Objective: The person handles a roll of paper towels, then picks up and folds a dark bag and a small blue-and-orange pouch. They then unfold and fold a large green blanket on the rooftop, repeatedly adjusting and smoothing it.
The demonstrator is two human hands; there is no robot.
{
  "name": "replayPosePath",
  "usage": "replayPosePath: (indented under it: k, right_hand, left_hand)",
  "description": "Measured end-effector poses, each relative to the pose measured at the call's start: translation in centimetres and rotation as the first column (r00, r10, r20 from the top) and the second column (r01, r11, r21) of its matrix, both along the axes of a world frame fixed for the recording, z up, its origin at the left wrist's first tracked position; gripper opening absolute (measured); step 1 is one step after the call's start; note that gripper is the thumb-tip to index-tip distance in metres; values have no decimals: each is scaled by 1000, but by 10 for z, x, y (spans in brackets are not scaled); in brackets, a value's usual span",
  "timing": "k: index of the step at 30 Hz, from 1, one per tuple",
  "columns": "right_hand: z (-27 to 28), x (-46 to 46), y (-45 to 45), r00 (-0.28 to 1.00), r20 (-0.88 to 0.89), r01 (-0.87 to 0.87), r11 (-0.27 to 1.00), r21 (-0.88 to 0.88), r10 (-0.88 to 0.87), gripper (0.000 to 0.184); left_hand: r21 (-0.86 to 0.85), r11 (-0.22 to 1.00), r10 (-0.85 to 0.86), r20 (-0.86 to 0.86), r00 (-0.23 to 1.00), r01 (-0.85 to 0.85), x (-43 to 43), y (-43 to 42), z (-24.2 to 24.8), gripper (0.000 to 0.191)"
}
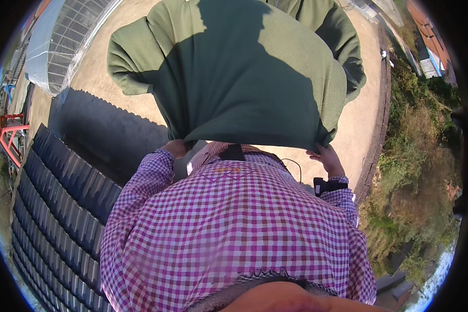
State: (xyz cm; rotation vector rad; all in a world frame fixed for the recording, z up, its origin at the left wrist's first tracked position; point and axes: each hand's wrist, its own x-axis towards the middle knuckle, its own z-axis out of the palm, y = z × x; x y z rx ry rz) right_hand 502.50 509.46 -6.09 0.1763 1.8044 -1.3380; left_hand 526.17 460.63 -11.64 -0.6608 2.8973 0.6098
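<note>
A green long-sleeved garment is spread out before me, its hem stretched nearly straight between my two hands. At the hem's left corner, my left hand grips the cloth, the fingertips partly hidden by a fold. My right hand pinches the opposite corner, with some fingers visible below the edge. One sleeve bulges out to the left, and more green cloth shows behind the right side. A dark shadow falls across the middle of the garment.
A dark tiled roof rises at my left, beside shaded ground. Beyond it are a greenhouse-like structure and an orange-red metal frame. Pale ground lies under the garment. Along the right runs a low edging with shrubs behind.
</note>
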Motion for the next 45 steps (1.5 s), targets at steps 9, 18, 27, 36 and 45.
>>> replayPosePath:
  k: [9, 18, 27, 36, 45]
  right_hand:
    - [62, -108, -48, 819, 47, 438, 570, -696, -573, 41]
    - [91, -48, -11, 756, -364, 133, 672, -729, -544, 41]
    - [-120, 93, 0, 966, 77, 253, 966, -48, -249, 40]
    - [2, 44, -96, 939, -308, 12, 908, -418, -154, 40]
    - [-59, 1, -63, 846, 94, 524, 786, -329, -525, 52]
  left_hand:
    - [-29, 986, 144, -370, 918, -166, -85, -137, 164, 35]
    - [91, 984, 179, -567, 804, -154, -46, -31, 94, 33]
    - [331, 902, -382, 307, 872, 278, 72, 11, -120, 45]
    - [425, 680, -498, -331, 801, 598, -137, 146, 73, 78]
    - [496, 714, -294, -428, 855, 494, -180, 163, 139, 21]
